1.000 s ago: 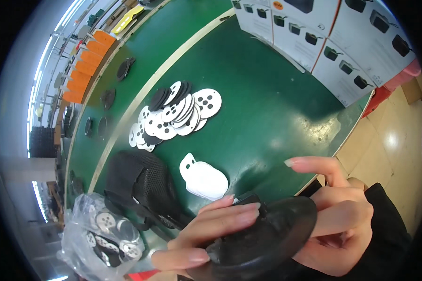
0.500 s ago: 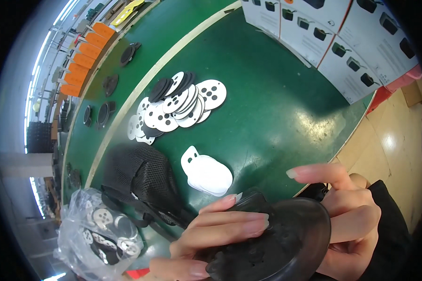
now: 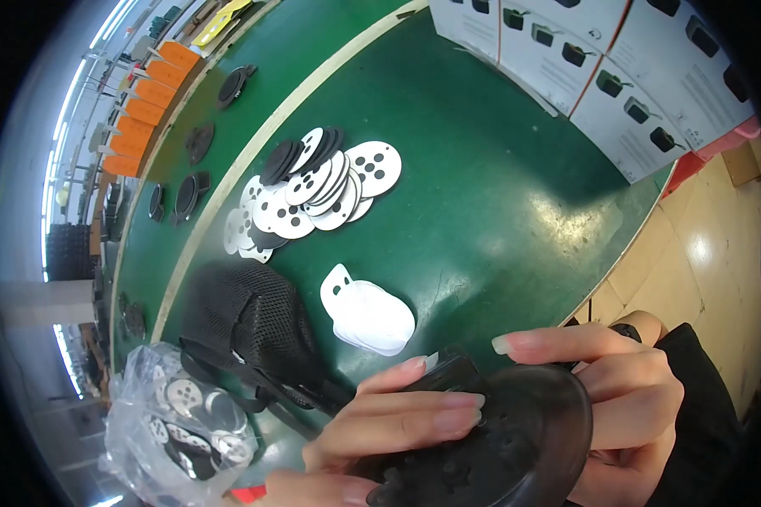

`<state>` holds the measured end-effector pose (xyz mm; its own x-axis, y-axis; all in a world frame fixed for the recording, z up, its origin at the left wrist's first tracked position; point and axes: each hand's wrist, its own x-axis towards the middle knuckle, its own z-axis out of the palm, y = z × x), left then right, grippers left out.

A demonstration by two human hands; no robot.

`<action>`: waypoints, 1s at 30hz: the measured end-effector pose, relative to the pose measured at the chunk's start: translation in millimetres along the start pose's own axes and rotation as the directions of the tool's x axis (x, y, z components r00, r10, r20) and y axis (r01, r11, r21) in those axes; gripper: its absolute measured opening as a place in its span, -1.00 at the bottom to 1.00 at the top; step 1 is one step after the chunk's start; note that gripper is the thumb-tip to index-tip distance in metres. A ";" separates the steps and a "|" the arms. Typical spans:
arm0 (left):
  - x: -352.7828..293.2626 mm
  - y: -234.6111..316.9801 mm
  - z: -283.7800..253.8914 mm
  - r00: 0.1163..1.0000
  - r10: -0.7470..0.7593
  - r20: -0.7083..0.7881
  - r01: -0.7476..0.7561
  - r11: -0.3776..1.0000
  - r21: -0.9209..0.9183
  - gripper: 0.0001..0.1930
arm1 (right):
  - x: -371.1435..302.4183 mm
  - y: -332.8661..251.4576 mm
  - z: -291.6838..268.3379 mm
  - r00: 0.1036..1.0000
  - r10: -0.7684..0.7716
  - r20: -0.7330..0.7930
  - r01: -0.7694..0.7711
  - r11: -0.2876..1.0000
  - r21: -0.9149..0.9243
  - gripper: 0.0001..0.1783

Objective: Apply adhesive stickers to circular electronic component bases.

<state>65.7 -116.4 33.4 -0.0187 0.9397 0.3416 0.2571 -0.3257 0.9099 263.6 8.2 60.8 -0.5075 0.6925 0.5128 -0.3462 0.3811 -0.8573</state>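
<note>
Close to me at the bottom, a dark, smooth oval shell-like piece (image 3: 533, 431) with small bumps and a squarish tab is held between both hands; I cannot make out its exact kind. My left hand (image 3: 389, 431) grips it from the left, fingers lying across its face and tab. Around its right rim curls my right hand (image 3: 626, 397), with the index finger reaching over the edge and the other fingers bent. Beyond the hands lies a stack of white oval pieces with a slotted tab (image 3: 368, 313). A black mesh bag (image 3: 258, 317) rests beside my left hand.
Farther off on the green table (image 3: 465, 186) lie overlapping white and black perforated discs (image 3: 313, 190). A clear plastic bag (image 3: 135, 431) with similar discs stands at lower left. Printed cartons (image 3: 558, 68) stand at the right edge. Dark round parts (image 3: 190, 194) lie beyond a pale strip.
My right index finger has moved left and down over the rim of the dark piece. The piece has tilted slightly, and my left hand keeps its hold.
</note>
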 end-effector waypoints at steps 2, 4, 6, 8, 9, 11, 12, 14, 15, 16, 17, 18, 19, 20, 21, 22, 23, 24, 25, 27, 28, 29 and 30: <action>-12.9 10.7 -10.7 0.982 -0.186 0.023 0.184 0.980 0.078 -0.82 | 14.9 -8.3 -1.8 0.890 0.315 0.330 -0.252 0.942 -0.220 -0.71; -8.7 4.1 -0.6 0.989 -0.150 0.014 0.150 0.989 -0.013 -0.81 | -2.4 1.3 13.4 0.989 0.123 0.085 -0.107 0.980 -0.167 -0.70; -4.9 6.6 5.2 0.991 -0.135 -0.026 0.132 0.988 -0.077 -0.80 | -8.0 8.3 15.7 0.985 -0.086 -0.146 0.068 0.990 -0.125 -0.69; -1.3 13.1 6.0 0.991 -0.134 0.030 0.128 0.979 0.156 -0.80 | -3.7 12.8 10.6 0.982 -0.180 -0.049 0.170 0.972 -0.161 -0.69; -0.6 11.9 5.4 0.991 -0.131 0.024 0.125 0.979 0.158 -0.80 | -6.1 12.1 11.3 0.982 -0.184 -0.043 0.175 0.972 -0.158 -0.69; 1.8 8.3 7.1 0.996 -0.077 -0.046 0.082 0.990 0.117 -0.77 | -10.0 7.8 13.8 0.995 0.083 -0.049 -0.092 0.973 -0.211 -0.78; 3.2 6.4 8.9 0.995 -0.051 -0.083 0.059 0.994 0.096 -0.76 | -9.5 13.4 10.2 0.996 0.080 -0.042 -0.088 0.973 -0.213 -0.78; 8.1 0.9 13.6 0.987 -0.006 -0.158 0.015 0.998 0.058 -0.74 | -0.4 32.6 2.7 0.943 -0.291 0.160 0.318 0.930 -0.187 -0.82; 11.4 -2.4 15.9 0.980 0.013 -0.197 -0.006 0.999 0.041 -0.72 | 1.1 37.5 7.6 0.942 -0.290 0.167 0.318 0.931 -0.181 -0.82; 13.2 -3.9 20.7 0.973 0.044 -0.227 -0.041 0.999 0.019 -0.71 | -1.0 36.8 14.5 0.970 -0.233 0.074 0.243 0.950 -0.198 -0.82; 15.1 -4.8 25.2 0.963 0.075 -0.257 -0.077 0.997 -0.001 -0.70 | -2.0 34.8 17.8 0.984 -0.176 -0.021 0.168 0.964 -0.206 -0.82; 16.3 -7.9 29.9 0.952 0.095 -0.291 -0.107 0.994 -0.024 -0.69 | 3.9 34.6 9.0 0.981 -0.153 0.117 0.169 0.975 -0.144 -0.79; 17.3 -10.3 34.1 0.939 0.116 -0.325 -0.137 0.990 -0.044 -0.67 | 4.4 35.8 5.2 0.981 -0.153 0.122 0.171 0.974 -0.151 -0.79; 18.2 -11.8 37.9 0.923 0.136 -0.359 -0.169 0.984 -0.062 -0.66 | 4.5 36.7 2.4 0.981 -0.129 0.142 0.148 0.980 -0.133 -0.77; 16.8 -12.4 40.1 0.905 0.150 -0.398 -0.196 0.978 -0.077 -0.65 | 5.4 37.7 2.3 0.981 -0.102 0.166 0.121 0.987 -0.109 -0.75; 16.7 -6.9 41.8 0.885 0.098 -0.456 -0.085 0.995 0.049 -0.65 | 8.7 36.5 2.3 0.977 -0.084 0.196 0.103 0.991 -0.090 -0.73; 15.1 -7.3 41.3 0.881 0.099 -0.462 -0.087 0.995 0.047 -0.65 | 9.1 35.4 3.7 0.976 -0.084 0.203 0.104 0.990 -0.091 -0.73; 13.0 -8.7 40.8 0.867 0.107 -0.487 -0.069 0.993 0.094 -0.65 | 8.8 34.5 5.1 0.981 -0.053 0.189 0.070 0.994 -0.088 -0.73; 11.6 -9.4 40.5 0.852 0.116 -0.510 -0.050 0.989 0.141 -0.65 | 8.6 33.7 6.1 0.985 -0.022 0.173 0.037 0.996 -0.084 -0.73; 11.0 -9.3 47.7 0.813 0.122 -0.569 -0.044 0.988 0.148 -0.65 | 6.9 34.9 7.5 0.984 -0.029 0.173 0.044 0.996 -0.082 -0.74; 10.5 -9.0 49.9 0.774 0.126 -0.621 -0.036 0.987 0.156 -0.65 | 6.2 35.9 8.6 0.985 -0.035 0.168 0.049 0.996 -0.078 -0.74; 9.5 -8.3 49.5 0.770 0.127 -0.625 -0.036 0.987 0.157 -0.65 | 5.9 36.4 9.9 0.984 -0.036 0.173 0.050 0.996 -0.077 -0.74; 9.6 -8.0 50.5 0.774 0.109 -0.624 -0.046 0.992 0.116 -0.66 | 5.2 35.8 9.4 0.985 -0.037 0.169 0.051 0.995 -0.080 -0.74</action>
<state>112.3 -99.4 17.5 -0.5898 0.6260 0.5102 0.3677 -0.3543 0.8598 241.1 19.7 33.2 -0.6199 0.5646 0.5449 -0.3076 0.4640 -0.8307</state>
